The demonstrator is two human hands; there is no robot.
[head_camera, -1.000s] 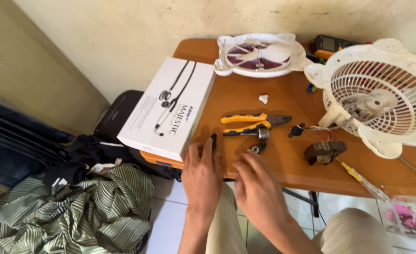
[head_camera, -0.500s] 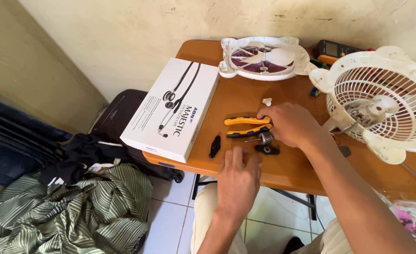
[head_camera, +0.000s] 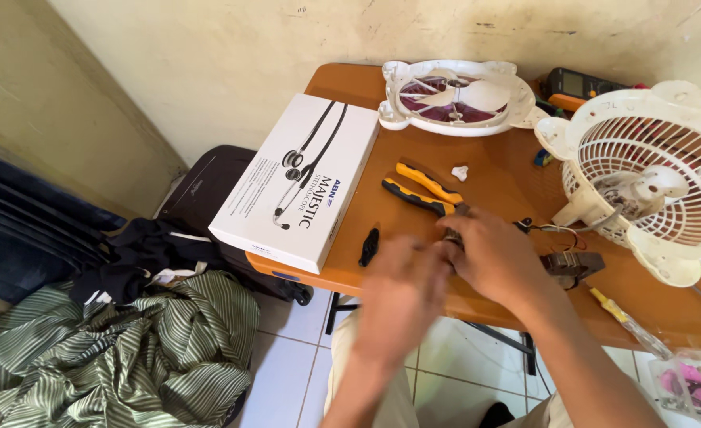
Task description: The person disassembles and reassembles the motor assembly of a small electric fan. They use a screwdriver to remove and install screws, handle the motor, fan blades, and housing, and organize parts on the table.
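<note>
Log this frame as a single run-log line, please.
left hand: blurred, beside right hand | right hand: on a small part by the pliers | near: white box, fan | surface: orange table

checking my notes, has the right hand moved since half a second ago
Yes. The right hand was over the pliers near the fan grille; it has pulled back toward the table's front edge, meeting the left hand.

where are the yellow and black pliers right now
In the head view, the yellow and black pliers lie mid-table on the orange table, between the white box and the fan grille, their nose hidden under the right hand.
</note>
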